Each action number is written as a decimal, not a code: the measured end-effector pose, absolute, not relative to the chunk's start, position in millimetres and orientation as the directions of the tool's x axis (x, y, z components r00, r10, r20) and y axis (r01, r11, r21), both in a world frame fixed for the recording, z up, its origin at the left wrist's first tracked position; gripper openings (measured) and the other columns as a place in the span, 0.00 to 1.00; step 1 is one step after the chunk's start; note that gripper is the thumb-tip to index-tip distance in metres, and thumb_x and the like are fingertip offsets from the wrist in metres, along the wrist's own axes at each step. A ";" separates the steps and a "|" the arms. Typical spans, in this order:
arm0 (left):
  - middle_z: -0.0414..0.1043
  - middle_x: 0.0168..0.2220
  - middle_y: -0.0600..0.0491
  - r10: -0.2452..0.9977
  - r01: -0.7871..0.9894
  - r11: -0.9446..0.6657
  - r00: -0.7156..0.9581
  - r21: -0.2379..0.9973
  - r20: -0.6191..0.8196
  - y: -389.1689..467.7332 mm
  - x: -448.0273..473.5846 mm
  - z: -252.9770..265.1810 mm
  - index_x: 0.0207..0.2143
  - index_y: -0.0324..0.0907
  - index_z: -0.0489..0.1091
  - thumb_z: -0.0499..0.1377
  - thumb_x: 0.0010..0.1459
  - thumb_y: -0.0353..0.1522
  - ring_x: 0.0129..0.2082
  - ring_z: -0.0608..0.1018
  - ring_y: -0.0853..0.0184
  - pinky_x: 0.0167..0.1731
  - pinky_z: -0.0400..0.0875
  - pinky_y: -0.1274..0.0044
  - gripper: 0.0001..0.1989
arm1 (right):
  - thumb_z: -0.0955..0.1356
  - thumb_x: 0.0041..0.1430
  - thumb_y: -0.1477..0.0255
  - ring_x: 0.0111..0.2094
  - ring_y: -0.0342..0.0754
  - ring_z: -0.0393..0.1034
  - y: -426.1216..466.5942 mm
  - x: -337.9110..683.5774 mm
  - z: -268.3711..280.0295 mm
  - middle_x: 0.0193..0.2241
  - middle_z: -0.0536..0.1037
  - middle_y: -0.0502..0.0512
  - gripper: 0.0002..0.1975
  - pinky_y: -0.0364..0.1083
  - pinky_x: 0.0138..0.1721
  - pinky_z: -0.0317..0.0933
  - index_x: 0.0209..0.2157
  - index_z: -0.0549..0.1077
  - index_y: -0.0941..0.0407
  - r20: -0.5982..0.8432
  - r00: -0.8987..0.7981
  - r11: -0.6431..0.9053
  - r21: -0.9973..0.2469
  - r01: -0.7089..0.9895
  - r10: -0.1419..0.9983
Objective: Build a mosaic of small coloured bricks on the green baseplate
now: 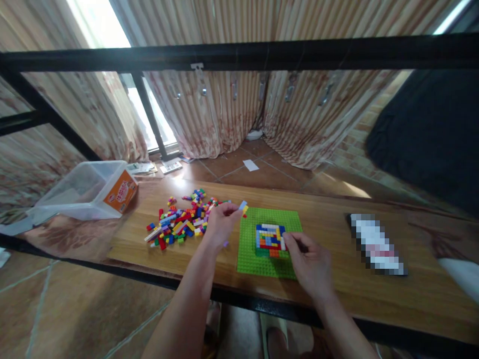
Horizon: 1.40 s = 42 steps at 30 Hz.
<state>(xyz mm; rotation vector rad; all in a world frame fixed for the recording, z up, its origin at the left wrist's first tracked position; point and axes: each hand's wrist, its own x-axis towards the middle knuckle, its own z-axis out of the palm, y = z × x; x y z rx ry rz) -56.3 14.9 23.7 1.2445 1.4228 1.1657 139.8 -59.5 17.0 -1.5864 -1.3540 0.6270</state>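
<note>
My left hand (221, 223) is closed in a pinch on a light blue toy brick (243, 205), over the upper left corner of a green baseplate (249, 264). A small yellow brick (245, 210) and a bit of red show just below it; whether they are held too is unclear. On the baseplate's middle is a block-shaped structure of multicoloured bricks (270, 237), with white, blue, red and yellow pieces on top. The fingers of my right hand (312, 262) are closed at its right edge, by a white piece; the fingertips are partly hidden.
Left of the baseplate spreads a pile of loose bricks (183, 222). A clear plastic bin (82, 194) with an orange label lies farther left. A pixelated dark-edged object (377, 244) rests at right on the wooden table (333, 284). A black bar (239, 55) crosses beyond.
</note>
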 end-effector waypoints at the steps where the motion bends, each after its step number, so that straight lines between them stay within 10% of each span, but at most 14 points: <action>1: 0.71 0.24 0.57 0.996 -0.030 0.085 -0.028 0.996 -0.086 8.3 -48.4 24.5 0.27 0.39 0.73 0.64 0.48 0.35 0.25 0.72 0.73 0.30 0.64 0.79 0.08 | 0.66 0.58 0.57 0.30 0.49 0.73 -58.7 136.6 17.6 0.29 0.80 0.55 0.17 0.46 0.34 0.64 0.31 0.77 0.56 0.172 0.267 0.051 -0.912 0.406 0.948; 5: 0.73 0.26 0.55 0.955 -0.366 0.284 0.193 0.886 -0.226 -17.0 -16.0 27.2 0.30 0.37 0.73 0.71 0.40 0.36 0.24 0.73 0.74 0.31 0.68 0.79 0.16 | 0.69 0.54 0.59 0.33 0.48 0.74 -53.3 126.2 19.5 0.34 0.81 0.55 0.15 0.46 0.36 0.67 0.37 0.77 0.56 0.107 0.260 0.080 -0.990 0.112 0.960; 26: 0.74 0.27 0.55 0.926 -0.491 0.372 0.261 0.788 -0.274 -20.8 -6.0 30.4 0.32 0.37 0.73 0.72 0.38 0.33 0.23 0.75 0.75 0.30 0.72 0.79 0.17 | 0.76 0.45 0.62 0.21 0.38 0.64 -49.0 132.3 18.6 0.21 0.74 0.47 0.12 0.41 0.26 0.65 0.28 0.78 0.55 -0.101 0.192 -0.015 -0.914 -0.406 0.976; 33: 0.71 0.23 0.58 0.960 -0.436 0.257 0.012 0.863 -0.280 -10.0 -25.7 31.4 0.29 0.38 0.74 0.71 0.37 0.34 0.20 0.70 0.77 0.25 0.65 0.82 0.15 | 0.72 0.48 0.60 0.26 0.45 0.71 -38.6 172.9 3.4 0.30 0.80 0.54 0.16 0.46 0.31 0.67 0.35 0.80 0.56 0.038 0.452 0.026 -0.999 0.033 0.891; 42: 0.70 0.23 0.57 0.959 -0.403 0.260 0.002 0.878 -0.284 -10.6 -24.4 30.4 0.26 0.38 0.74 0.70 0.36 0.34 0.20 0.68 0.77 0.24 0.63 0.81 0.13 | 0.69 0.52 0.63 0.34 0.52 0.75 -45.1 182.3 2.7 0.32 0.82 0.57 0.14 0.51 0.41 0.67 0.34 0.80 0.57 0.113 0.301 -0.039 -0.889 0.456 0.947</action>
